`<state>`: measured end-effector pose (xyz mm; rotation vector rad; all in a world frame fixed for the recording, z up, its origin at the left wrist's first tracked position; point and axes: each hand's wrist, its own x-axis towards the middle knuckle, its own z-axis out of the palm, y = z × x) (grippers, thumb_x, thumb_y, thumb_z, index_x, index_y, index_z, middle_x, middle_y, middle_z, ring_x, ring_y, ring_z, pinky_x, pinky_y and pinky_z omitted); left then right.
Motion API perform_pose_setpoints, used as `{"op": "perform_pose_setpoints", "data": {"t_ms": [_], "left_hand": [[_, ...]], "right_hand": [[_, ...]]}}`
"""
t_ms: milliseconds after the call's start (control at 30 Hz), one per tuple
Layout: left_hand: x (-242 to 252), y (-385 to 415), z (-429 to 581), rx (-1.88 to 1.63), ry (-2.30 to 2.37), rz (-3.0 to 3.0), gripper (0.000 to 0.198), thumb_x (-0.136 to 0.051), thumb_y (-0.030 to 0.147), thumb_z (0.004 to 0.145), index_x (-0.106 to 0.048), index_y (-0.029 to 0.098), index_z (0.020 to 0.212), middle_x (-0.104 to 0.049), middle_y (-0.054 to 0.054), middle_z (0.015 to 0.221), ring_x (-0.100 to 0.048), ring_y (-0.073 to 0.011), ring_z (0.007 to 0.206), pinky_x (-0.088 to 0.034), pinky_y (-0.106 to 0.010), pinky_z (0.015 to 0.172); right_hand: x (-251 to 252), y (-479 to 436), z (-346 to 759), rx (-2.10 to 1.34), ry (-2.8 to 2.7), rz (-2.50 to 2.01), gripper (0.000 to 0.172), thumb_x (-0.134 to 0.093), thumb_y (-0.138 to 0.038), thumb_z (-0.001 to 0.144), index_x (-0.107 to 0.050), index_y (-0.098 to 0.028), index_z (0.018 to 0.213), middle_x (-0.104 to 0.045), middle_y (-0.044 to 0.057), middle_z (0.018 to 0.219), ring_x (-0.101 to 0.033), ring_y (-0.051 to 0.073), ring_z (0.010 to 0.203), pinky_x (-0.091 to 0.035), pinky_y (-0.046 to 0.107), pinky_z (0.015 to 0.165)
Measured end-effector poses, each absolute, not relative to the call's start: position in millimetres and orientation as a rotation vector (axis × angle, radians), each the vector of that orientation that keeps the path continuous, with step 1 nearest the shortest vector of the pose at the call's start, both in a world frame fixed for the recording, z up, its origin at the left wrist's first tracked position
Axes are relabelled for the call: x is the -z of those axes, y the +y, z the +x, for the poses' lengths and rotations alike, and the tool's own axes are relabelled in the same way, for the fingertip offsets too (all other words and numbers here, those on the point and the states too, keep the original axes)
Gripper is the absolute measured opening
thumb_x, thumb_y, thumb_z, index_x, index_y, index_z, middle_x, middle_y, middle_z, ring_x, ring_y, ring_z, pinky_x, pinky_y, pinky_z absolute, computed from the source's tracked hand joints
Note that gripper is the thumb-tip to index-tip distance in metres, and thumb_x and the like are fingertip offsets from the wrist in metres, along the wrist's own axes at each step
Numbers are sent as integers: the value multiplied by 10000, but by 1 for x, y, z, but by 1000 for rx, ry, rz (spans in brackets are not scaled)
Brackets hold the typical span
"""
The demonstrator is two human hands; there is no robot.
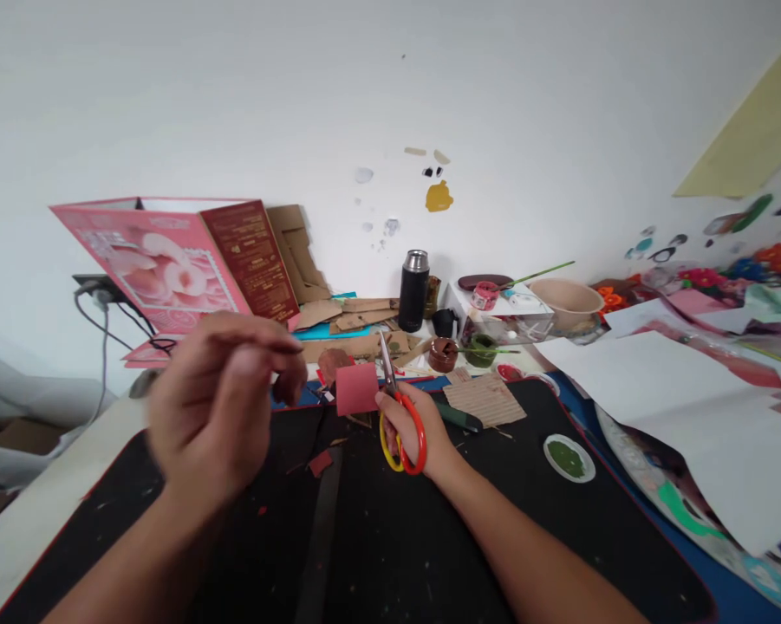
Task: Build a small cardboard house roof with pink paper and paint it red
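Observation:
My right hand [408,426] grips red-and-yellow scissors [403,425], blades pointing up over the black mat [429,537]. A small red paper square [357,388] stands just left of the blades, apparently pinched by the same hand. My left hand [221,407] is raised close to the camera, back toward me, fingers and thumb pinched together. A thin dark sliver seems to stick out from the fingertips; I cannot make out what it is. Small red paper scraps [320,462] lie on the mat below.
A pink box [169,264] and cardboard pieces [344,316] stand at the back left. A black flask [414,290], paint pots [443,354], a beige bowl [567,303] and a green paint lid [569,458] sit mid-right. White paper sheets [682,407] cover the right side.

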<state>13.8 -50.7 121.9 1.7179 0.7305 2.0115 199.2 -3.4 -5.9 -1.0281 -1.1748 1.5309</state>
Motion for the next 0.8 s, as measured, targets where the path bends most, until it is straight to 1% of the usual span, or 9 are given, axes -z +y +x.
{"op": "perform_pose_setpoints", "data": {"t_ms": [67, 133, 200, 267, 333, 433, 533, 700, 800], "left_hand": [[-111, -25, 12, -1807, 1023, 1789, 165, -647, 342, 1047, -704, 200, 984, -614, 19, 677, -547, -121, 563, -431, -262, 532], [-93, -9, 5, -1659, 1296, 1836, 241, -633, 430, 1035, -685, 203, 972, -614, 19, 698, -556, -136, 596, -452, -270, 563], [-72, -1, -5, -1513, 1482, 1918, 315, -643, 501, 1002, -693, 205, 1097, -696, -22, 854, -646, -188, 749, -531, -320, 693], [-54, 1, -13, -1361, 1507, 2070, 502, -677, 551, 969, -641, 221, 1345, -732, -95, 1156, -691, -260, 989, -570, -421, 888], [-40, -1, -17, -1214, 1408, 2243, 787, -763, 610, 897, -495, 265, 1552, -626, -156, 1476, -632, -346, 1273, -510, -531, 1086], [-29, -3, -18, -1086, 1292, 2440, 996, -815, 618, 855, -327, 320, 1670, -539, -176, 1586, -511, -403, 1449, -439, -604, 1176], [-25, -1, -20, -1006, 1293, 2529, 940, -790, 546, 909, -296, 331, 1679, -539, -172, 1590, -509, -387, 1458, -427, -621, 1189], [-23, 3, -22, -925, 1264, 2603, 712, -776, 446, 940, -479, 269, 1563, -615, -163, 1518, -545, -372, 1434, -421, -614, 1204], [-23, 4, -20, -957, 1260, 2596, 646, -765, 423, 945, -525, 242, 1518, -631, -168, 1494, -565, -361, 1417, -439, -587, 1194]], "right_hand": [[7, -2, 199, -1530, -1160, -1018, 452, -774, -631, 803, -559, -235, 820, -507, -105, 454, -440, 96, 324, -365, 194, 332], [8, -1, 198, -1524, -1156, -1005, 447, -765, -629, 807, -552, -236, 811, -510, -104, 457, -441, 94, 327, -370, 192, 335], [8, -1, 197, -1526, -1155, -999, 446, -757, -628, 808, -543, -238, 807, -508, -105, 458, -438, 93, 327, -374, 192, 333], [7, -2, 197, -1544, -1159, -992, 442, -752, -625, 810, -537, -239, 809, -500, -110, 458, -428, 90, 323, -370, 191, 329], [6, -3, 197, -1555, -1170, -994, 437, -749, -620, 815, -538, -237, 816, -499, -113, 464, -428, 89, 321, -364, 190, 327], [5, -5, 197, -1547, -1183, -1003, 437, -748, -620, 817, -542, -234, 816, -506, -110, 475, -437, 89, 324, -366, 189, 330], [5, -6, 197, -1544, -1194, -1002, 438, -758, -615, 819, -544, -233, 805, -506, -106, 475, -436, 87, 329, -374, 186, 340], [6, -7, 196, -1563, -1182, -1023, 445, -765, -621, 815, -538, -238, 822, -509, -108, 473, -428, 88, 323, -371, 185, 338], [5, -8, 197, -1561, -1175, -1018, 465, -787, -626, 806, -533, -237, 808, -515, -103, 483, -441, 88, 334, -382, 184, 342]]}}
